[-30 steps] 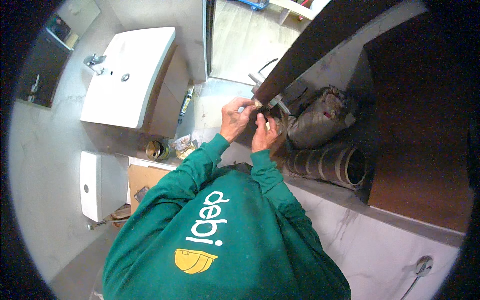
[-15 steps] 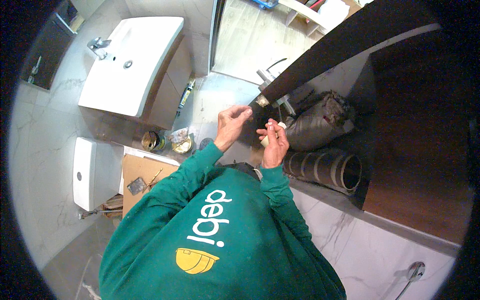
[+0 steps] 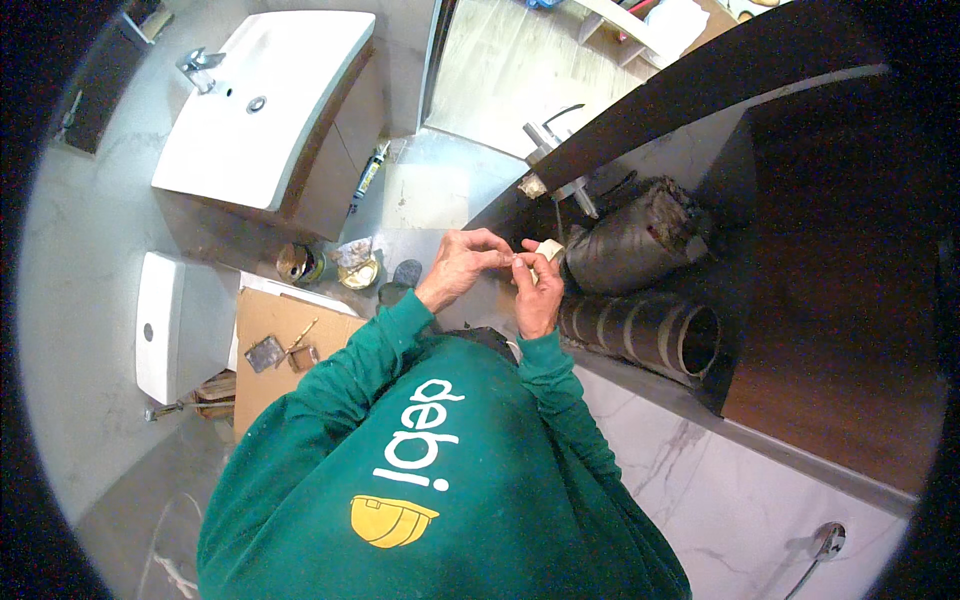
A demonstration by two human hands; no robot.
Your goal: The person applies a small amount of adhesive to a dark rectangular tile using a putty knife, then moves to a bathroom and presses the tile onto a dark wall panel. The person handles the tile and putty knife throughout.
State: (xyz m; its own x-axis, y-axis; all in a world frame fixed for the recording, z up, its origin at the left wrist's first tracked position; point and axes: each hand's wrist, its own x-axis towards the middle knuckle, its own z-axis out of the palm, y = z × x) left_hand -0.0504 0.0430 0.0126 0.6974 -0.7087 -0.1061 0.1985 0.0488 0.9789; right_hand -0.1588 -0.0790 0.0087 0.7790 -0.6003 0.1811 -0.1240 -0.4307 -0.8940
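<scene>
In front of my chest both hands meet, fingertips touching. My right hand [image 3: 539, 298] grips a roll of pale tape [image 3: 549, 254], which shows beyond its fingers. Thumb and index finger of my left hand [image 3: 462, 268] are pinched together against the right fingertips. A tiny pale bit shows at the pinch, too small to tell apart. Just past the hands stands a dark door edge [image 3: 600, 120] with a metal lever handle [image 3: 558, 160]. To the right of the right hand lies a dark wrapped cylinder [image 3: 625, 245].
A ribbed dark tube [image 3: 640, 335] lies below the cylinder. On the left are a white washbasin [image 3: 250, 140], a toilet cistern [image 3: 160, 325], cardboard [image 3: 255, 395] with small tools, an open can [image 3: 295, 263], a tub [image 3: 358, 272] and a sealant cartridge [image 3: 370, 175].
My hands have come together from apart: the left moved down and right, the right slightly left. Fingertips now touch. The view has shifted slightly.
</scene>
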